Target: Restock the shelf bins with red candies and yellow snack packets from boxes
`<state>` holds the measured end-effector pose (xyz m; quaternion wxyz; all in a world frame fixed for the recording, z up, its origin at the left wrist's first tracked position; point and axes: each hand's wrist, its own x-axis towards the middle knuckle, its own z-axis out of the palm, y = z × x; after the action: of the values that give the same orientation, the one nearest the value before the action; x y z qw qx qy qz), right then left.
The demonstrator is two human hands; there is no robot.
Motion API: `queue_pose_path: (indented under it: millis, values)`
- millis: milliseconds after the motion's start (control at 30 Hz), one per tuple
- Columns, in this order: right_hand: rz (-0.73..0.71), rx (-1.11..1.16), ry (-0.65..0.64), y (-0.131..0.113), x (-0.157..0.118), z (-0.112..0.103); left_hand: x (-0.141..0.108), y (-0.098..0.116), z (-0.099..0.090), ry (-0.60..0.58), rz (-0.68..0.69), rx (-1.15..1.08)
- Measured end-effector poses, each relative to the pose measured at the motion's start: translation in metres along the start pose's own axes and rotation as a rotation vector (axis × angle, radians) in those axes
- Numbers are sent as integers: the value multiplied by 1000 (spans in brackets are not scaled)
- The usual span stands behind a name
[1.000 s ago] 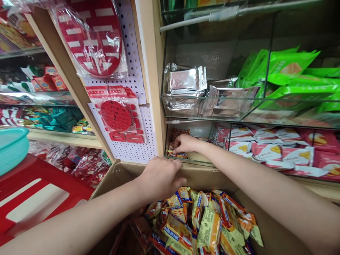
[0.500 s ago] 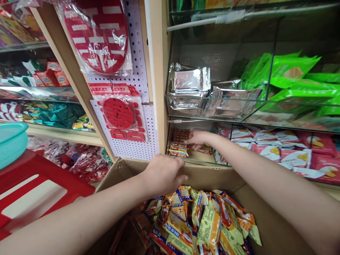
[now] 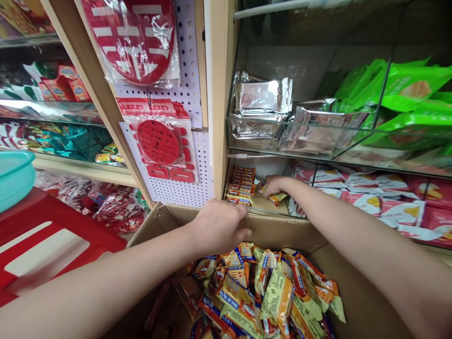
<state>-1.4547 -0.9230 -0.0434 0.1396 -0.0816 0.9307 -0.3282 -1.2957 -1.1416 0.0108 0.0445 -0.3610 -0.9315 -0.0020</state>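
Inside the open cardboard box point(image 3: 282, 225) lies a heap of orange and yellow wrapped snack packets point(image 3: 278, 294). My left hand point(image 3: 219, 225) is curled over the far rim of this box, gripping it, with the thumb on the inner side. Further in, my right hand point(image 3: 276, 186) reaches into the low shelf compartment, fingers bent down and closed on a small snack packet point(image 3: 278, 197); the fingertips are partly hidden. Just left of that hand stands a neat stack of the same packets point(image 3: 242, 186).
Glass shelves above hold silver packets point(image 3: 263, 101) and green packets point(image 3: 406, 94). Pink and white packets point(image 3: 367, 205) fill the shelf at right. Red paper decorations point(image 3: 158, 141) hang on a pegboard. A red stool point(image 3: 95, 235) with a teal basin point(image 3: 16, 176) stands at left.
My right hand has shifted right, away from the stack, to the loose packets beside it. My left hand stays on the box rim. The view has tilted slightly.
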Motion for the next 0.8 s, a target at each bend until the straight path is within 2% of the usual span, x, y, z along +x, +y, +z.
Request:
queue_pose_path:
  millis: [100, 200, 267, 400, 467, 567, 633, 733, 800]
  values:
    - [54, 45, 173, -15, -10, -6, -1, -1, -1, 10, -10, -124]
    - [-19, 183, 213, -31, -26, -10, 2, -5, -1, 60, -95, -362]
    - [-105, 332, 131, -39, -38, -12, 7, -10, 1, 114, -166, -524]
    - [-298, 796, -283, -49, -61, -13, 19, -19, 6, 187, -239, -872]
    - [-343, 895, -440, -53, -70, -11, 23, -20, 5, 167, -239, -1039]
    - [-407, 947, -511, -60, -78, -8, 24, -18, 0, 119, -280, -1225]
    - [-427, 975, -547, -63, -81, -6, 23, -16, -3, 139, -341, -1299]
    - [-410, 1007, -629, -63, -80, -5, 23, -15, -3, 188, -388, -1338]
    - [-368, 981, -628, -62, -78, -5, 24, -17, -2, 188, -400, -1320]
